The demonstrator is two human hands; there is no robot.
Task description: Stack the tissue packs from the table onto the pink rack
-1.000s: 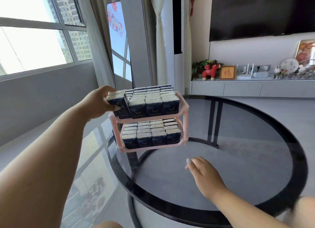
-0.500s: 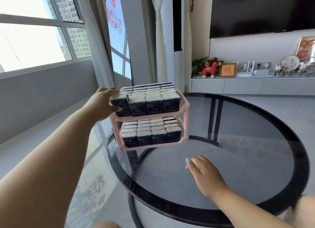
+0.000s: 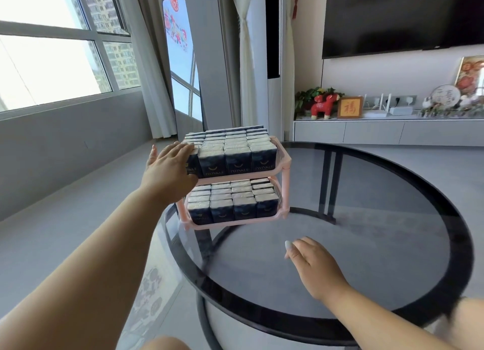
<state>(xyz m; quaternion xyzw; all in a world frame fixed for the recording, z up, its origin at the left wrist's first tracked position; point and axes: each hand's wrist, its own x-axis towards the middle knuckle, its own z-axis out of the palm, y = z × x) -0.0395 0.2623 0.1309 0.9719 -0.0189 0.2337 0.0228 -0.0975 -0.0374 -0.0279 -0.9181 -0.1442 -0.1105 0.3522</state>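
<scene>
A pink two-tier rack (image 3: 286, 163) stands at the far left edge of a round dark glass table (image 3: 392, 245). Both tiers hold rows of dark blue tissue packs with white tops; the upper row (image 3: 237, 158) and the lower row (image 3: 233, 205) look full. My left hand (image 3: 170, 171) is at the rack's left front corner, fingers straight, touching the leftmost upper pack. My right hand (image 3: 314, 263) hovers over the table in front of the rack, fingers loosely bent, holding nothing.
A grey TV cabinet (image 3: 387, 132) with a red figurine (image 3: 323, 106), a framed picture and small items stands behind the table, under a wall TV (image 3: 403, 17). Windows and curtains fill the left side. Grey floor surrounds the table.
My left hand had gripped the leftmost pack on the upper tier; now its fingers are straightened against that pack. The right hand has stayed in place.
</scene>
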